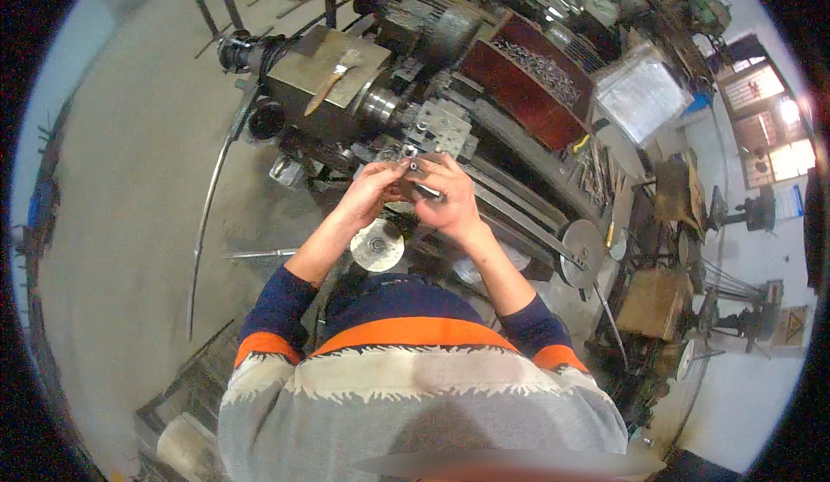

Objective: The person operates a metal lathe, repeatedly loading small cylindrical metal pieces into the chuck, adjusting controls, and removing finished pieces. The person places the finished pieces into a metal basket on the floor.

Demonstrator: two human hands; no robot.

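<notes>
Left hand (pixel 377 191) and right hand (pixel 448 197) close together, fingers bent around a small metal part (pixel 413 167) between them; exact grip partly hidden. Metal block (pixel 445 122) near, at one o'clock. Pale disc (pixel 377 246): seven o'clock. Brush (pixel 323 90), lying on grey housing (pixel 294 71): between ten and eleven. Dark red tray (pixel 526 117) bearing metal pieces (pixel 543 70): between one and two.

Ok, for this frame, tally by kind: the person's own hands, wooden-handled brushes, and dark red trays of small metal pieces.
Own hands: 2 (left hand, right hand)
Wooden-handled brush: 1
Dark red tray: 1
Total: 4
</notes>
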